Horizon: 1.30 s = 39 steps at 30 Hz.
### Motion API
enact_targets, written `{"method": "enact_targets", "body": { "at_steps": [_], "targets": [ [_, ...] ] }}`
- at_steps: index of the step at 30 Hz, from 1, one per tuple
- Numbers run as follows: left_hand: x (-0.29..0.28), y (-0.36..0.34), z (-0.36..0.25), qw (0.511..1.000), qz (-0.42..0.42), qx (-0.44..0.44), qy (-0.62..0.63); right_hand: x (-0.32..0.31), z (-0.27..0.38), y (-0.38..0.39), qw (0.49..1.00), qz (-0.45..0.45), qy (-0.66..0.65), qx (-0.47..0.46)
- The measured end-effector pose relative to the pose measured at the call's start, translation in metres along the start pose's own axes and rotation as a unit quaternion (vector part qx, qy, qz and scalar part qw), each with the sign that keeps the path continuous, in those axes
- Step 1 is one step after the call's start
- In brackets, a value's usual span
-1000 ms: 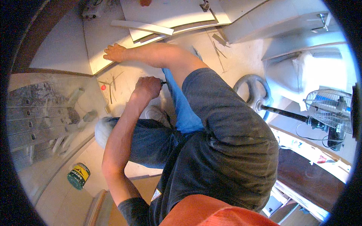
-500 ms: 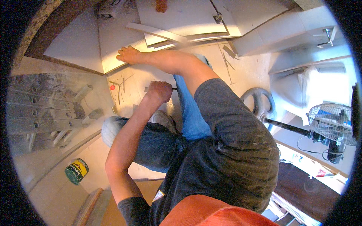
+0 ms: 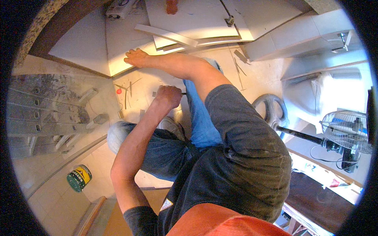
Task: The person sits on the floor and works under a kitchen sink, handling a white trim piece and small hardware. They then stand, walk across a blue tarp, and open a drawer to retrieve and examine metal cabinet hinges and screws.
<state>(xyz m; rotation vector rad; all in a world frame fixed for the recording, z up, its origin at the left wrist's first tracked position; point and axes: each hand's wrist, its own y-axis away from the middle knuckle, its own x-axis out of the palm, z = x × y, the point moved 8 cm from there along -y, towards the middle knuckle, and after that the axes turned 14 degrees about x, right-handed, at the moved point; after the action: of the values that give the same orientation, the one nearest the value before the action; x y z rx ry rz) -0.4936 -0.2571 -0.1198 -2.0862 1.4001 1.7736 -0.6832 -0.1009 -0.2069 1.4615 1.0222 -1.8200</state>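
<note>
Sat on the floor [image 3: 260,74], legs in blue jeans [image 3: 199,122] stretched toward the stacked white panels [image 3: 189,19] at the far edge. Reached out with the right hand [image 3: 136,58], fingers spread and palm down, pressed flat on the near edge of a pale board [image 3: 122,43] that lay against the panels; nothing gripped there, only held down. Closed the left hand [image 3: 168,96] into a fist around a thin dark tool [image 3: 183,93], of which only a short tip showed, poking out toward the right beside the jeans; kind of tool too small to tell. Kept that fist just above the floor, near the middle, between the board's edge and the bent left knee. Scattered on the floor close by: thin offcut strips [image 3: 128,88] and a small red round thing [image 3: 119,91] just left of the fist. Lay along the left edge, a folded metal ladder [image 3: 43,114], with a green and yellow tin [image 3: 78,177] nearer the lower left corner. Stood at the right edge, a pedestal fan [image 3: 346,131] on a dark pole, and a coiled grey hose [image 3: 269,110] beside the right shoulder.
</note>
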Motion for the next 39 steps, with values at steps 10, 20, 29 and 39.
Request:
{"method": "enact_targets", "body": {
  "at_steps": [10,20,29,39],
  "targets": [
    [0.003,-0.002,0.001,1.000,0.008,0.000,-0.025,-0.016,0.003,0.007,0.999,0.030,-0.016,-0.002],
    [0.007,-0.003,0.004,0.998,-0.062,-0.014,-0.014,-0.014,0.003,0.003,0.996,0.086,-0.017,0.010],
    [-0.012,0.011,-0.005,0.996,-0.085,-0.012,-0.021,-0.020,0.006,0.002,0.999,0.038,-0.004,-0.003],
    [0.001,0.003,-0.001,0.998,-0.039,-0.045,0.022,-0.017,0.009,0.001,0.997,0.069,0.047,-0.001]
  ]
}}
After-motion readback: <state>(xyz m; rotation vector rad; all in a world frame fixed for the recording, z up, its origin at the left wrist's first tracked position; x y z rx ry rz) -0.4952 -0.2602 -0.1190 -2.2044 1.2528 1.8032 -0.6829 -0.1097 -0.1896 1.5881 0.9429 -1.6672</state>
